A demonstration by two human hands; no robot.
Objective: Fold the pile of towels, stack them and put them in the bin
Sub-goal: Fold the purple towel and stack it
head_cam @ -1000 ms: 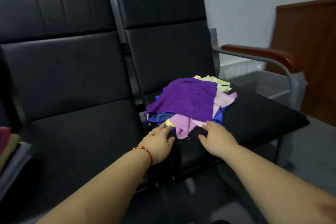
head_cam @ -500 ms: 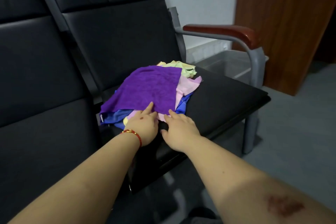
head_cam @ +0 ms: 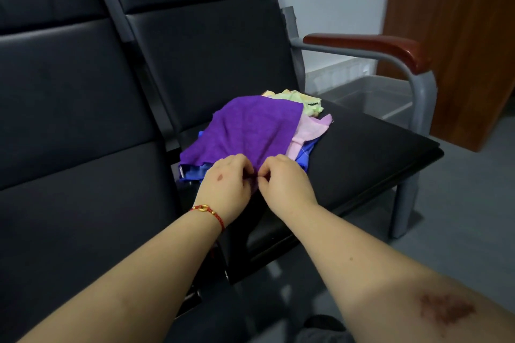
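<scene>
Both hands, left hand (head_cam: 227, 185) and right hand (head_cam: 282, 182), pinch purple towel's (head_cam: 250, 128) near edge; towel pile (head_cam: 303, 133) on black seat (head_cam: 362, 159).

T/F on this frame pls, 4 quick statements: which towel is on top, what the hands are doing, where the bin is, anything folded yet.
1. The purple towel lies on top of the pile. True.
2. Both the left hand and the right hand pinch the purple towel's near edge. True.
3. The bin sits on the seat beside the pile. False: it stands past the seat, under the armrest.
4. A folded stack already lies on the seat. False: only the loose pile shows.
</scene>
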